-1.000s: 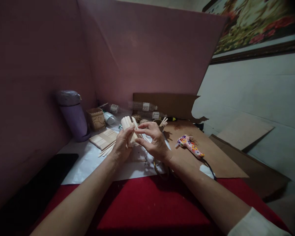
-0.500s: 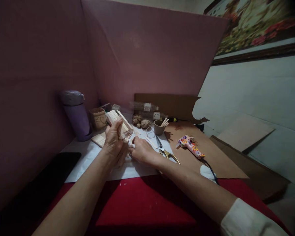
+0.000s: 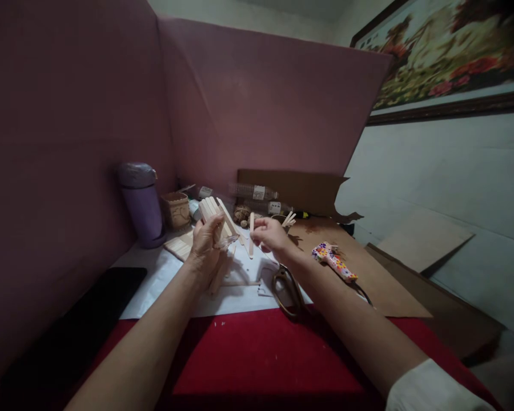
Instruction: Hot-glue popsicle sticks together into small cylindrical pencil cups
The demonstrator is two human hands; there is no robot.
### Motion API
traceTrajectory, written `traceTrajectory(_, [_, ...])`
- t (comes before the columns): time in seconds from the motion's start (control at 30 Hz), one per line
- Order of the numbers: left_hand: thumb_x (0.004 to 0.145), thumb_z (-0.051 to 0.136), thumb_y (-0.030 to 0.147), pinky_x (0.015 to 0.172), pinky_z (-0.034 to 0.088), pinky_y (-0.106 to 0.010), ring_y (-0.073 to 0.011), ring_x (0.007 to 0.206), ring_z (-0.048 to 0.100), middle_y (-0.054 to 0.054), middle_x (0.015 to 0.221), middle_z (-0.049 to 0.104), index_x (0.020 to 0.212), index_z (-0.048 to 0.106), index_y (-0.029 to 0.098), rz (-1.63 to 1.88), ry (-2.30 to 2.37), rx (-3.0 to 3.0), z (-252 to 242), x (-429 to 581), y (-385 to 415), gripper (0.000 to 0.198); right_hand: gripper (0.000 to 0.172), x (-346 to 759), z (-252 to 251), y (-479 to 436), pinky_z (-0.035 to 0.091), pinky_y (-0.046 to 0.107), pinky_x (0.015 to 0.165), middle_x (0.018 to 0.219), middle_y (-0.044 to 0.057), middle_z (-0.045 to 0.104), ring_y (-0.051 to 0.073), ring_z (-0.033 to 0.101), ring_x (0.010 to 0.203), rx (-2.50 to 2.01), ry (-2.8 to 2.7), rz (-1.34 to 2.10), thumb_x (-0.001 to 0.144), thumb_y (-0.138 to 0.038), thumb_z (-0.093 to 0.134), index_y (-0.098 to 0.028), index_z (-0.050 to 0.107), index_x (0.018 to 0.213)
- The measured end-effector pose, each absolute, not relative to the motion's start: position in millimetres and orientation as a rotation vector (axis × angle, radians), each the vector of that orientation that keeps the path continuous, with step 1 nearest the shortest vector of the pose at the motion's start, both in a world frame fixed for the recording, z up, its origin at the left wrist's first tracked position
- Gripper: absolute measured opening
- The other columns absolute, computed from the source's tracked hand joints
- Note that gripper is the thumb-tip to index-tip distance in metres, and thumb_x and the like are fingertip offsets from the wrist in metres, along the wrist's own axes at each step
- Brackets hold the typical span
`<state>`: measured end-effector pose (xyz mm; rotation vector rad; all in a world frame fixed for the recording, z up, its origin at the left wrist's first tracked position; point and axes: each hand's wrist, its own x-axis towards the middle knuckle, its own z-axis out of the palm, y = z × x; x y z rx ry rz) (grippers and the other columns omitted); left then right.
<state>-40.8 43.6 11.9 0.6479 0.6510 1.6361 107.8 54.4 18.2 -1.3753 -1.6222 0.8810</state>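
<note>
Beyond the red-covered counter (image 3: 257, 359) at the bottom of the frame, the left hand (image 3: 207, 235), near centre, grips a row of flat, pale, round-tipped wooden sticks (image 3: 211, 209) tilted toward the upper left, with clear, crinkled plastic (image 3: 227, 242) at its lower end. Just right of the row and apart from it, the right hand (image 3: 269, 233) pinches a single slim, pale wooden stick (image 3: 251, 249), its long axis nearly upright.

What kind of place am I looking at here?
It looks like a craft corner, perhaps at home: a glue gun lies on cardboard, the left hand holds wooden sticks, and a framed picture hangs on the wall.
</note>
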Motion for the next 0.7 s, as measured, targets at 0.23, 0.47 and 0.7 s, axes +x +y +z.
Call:
traceTrajectory(0.23, [0.07, 0.069, 0.022, 0.056, 0.056, -0.032, -0.0188, 0.06, 0.065, -0.008, 0.077, 0.071, 0.095, 0.065, 0.011, 1.259, 0.623, 0.792, 12, -31, 31, 0.027, 0.083, 136, 60, 37, 0.023, 0.018, 0.034, 0.066, -0.009, 0.055, 0.01, 0.05, 0.044, -0.7, -1.454, 1.284, 0.057, -0.021, 0.068, -0.027, 0.037, 0.134])
traceTrajectory(0.47, [0.075, 0.066, 0.023, 0.065, 0.059, -0.037, -0.0237, 0.069, 0.07, -0.013, 0.083, 0.074, 0.1, 0.066, 0.008, 1.062, 0.583, 0.809, 9, -23, 23, 0.028, 0.074, 143, 56, 41, 0.027, 0.017, 0.03, 0.059, -0.01, 0.059, 0.011, 0.053, 0.04, -0.712, -1.545, 1.226, 0.06, -0.018, 0.071, -0.024, 0.037, 0.126])
traceTrajectory(0.7, [0.074, 0.068, 0.021, 0.069, 0.061, -0.041, -0.0255, 0.072, 0.072, -0.012, 0.087, 0.075, 0.102, 0.066, 0.008, 1.05, 0.583, 0.795, 3, -21, 23, 0.03, 0.049, 147, 47, 50, 0.026, 0.017, 0.034, 0.055, -0.01, 0.053, 0.009, 0.048, 0.044, -0.739, -1.546, 1.249, 0.061, -0.021, 0.075, -0.019, 0.056, 0.106])
